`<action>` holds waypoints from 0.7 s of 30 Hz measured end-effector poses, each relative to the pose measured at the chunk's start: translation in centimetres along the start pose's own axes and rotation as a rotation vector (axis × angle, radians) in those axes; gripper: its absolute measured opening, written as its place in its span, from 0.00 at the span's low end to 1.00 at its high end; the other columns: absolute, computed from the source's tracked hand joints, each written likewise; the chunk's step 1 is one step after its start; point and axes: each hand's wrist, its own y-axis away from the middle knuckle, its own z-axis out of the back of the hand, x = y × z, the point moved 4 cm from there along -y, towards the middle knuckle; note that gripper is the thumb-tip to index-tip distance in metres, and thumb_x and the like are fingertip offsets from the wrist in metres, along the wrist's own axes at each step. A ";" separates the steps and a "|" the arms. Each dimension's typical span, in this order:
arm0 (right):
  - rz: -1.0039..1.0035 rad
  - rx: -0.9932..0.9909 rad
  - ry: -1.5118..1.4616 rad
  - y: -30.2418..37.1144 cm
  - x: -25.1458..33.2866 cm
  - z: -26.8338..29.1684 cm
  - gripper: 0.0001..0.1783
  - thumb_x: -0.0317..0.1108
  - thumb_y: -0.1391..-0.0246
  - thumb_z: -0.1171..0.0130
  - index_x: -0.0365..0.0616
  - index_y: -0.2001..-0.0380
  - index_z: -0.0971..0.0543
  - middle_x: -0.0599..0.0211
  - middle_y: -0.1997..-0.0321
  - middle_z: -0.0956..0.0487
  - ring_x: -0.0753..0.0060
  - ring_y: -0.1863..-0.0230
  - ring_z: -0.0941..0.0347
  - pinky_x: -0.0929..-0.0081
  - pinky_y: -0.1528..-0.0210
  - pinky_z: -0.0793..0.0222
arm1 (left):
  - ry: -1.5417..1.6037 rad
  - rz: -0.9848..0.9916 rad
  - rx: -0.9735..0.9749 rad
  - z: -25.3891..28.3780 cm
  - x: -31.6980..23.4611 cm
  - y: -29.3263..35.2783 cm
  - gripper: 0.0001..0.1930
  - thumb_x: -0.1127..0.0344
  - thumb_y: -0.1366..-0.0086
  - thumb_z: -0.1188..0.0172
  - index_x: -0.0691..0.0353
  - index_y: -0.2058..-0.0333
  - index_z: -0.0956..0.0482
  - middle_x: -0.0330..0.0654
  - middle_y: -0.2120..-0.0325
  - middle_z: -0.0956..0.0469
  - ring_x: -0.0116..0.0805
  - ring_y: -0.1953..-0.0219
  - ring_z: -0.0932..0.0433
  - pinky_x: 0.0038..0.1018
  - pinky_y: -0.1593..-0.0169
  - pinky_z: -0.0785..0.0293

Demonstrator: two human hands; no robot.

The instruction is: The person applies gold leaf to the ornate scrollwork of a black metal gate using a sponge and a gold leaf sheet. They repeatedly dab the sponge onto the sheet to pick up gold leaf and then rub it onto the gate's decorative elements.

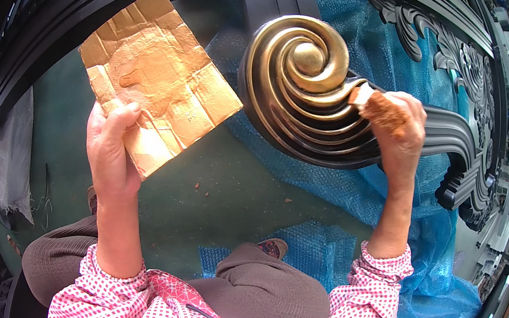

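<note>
My left hand [114,146] grips a creased sheet of cardboard [173,86] by its lower corner, thumb on top. The cardboard is coated in gold, with a wet-looking patch of gold paint in its middle. On the right, my right hand [403,131] is closed around a rough brown wad [387,114] with a pale tip; its exact kind I cannot make out. The wad's tip meets the right edge of a large carved scroll [307,59]. Gold covers the scroll's spiral ridges, while its grooves and lower side are dark.
A black moulded arm [450,131] runs right from the scroll to black carved leafwork [470,59]. Blue bubble wrap [326,156] lies beneath and behind it. A black curved frame [28,55] arches along the left and top. Small crumbs dot the green floor [222,200].
</note>
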 end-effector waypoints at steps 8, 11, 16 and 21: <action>0.100 0.050 0.028 -1.3 1.8 -1.0 0.16 0.25 0.63 0.34 0.41 0.66 0.21 0.62 0.62 0.24 0.60 0.55 0.28 0.65 0.46 0.37 | 0.011 0.011 0.028 0.0 0.0 0.0 0.19 0.76 0.41 0.48 0.71 0.50 0.34 0.44 0.62 0.26 0.29 0.63 0.24 0.25 0.57 0.26; 0.036 -0.013 0.025 -2.4 -0.4 0.2 0.15 0.21 0.63 0.35 0.39 0.67 0.22 0.63 0.63 0.24 0.62 0.58 0.28 0.67 0.51 0.34 | 0.002 0.009 0.032 -0.1 0.0 0.0 0.20 0.76 0.41 0.48 0.71 0.50 0.35 0.45 0.61 0.25 0.30 0.62 0.23 0.26 0.56 0.26; 0.136 0.035 -0.074 -2.0 2.5 -0.7 0.17 0.25 0.66 0.31 0.39 0.67 0.22 0.63 0.63 0.24 0.63 0.57 0.28 0.64 0.46 0.35 | -0.004 0.010 0.037 0.6 0.3 -0.2 0.20 0.75 0.41 0.48 0.71 0.49 0.35 0.45 0.60 0.26 0.31 0.61 0.23 0.27 0.54 0.26; 0.004 -0.051 -0.026 -2.4 -0.7 -0.7 0.12 0.18 0.58 0.42 0.36 0.65 0.23 0.64 0.65 0.23 0.66 0.60 0.26 0.71 0.54 0.31 | -0.028 -0.004 0.032 -0.2 0.0 0.1 0.16 0.72 0.41 0.47 0.69 0.54 0.33 0.44 0.63 0.26 0.30 0.63 0.23 0.27 0.56 0.25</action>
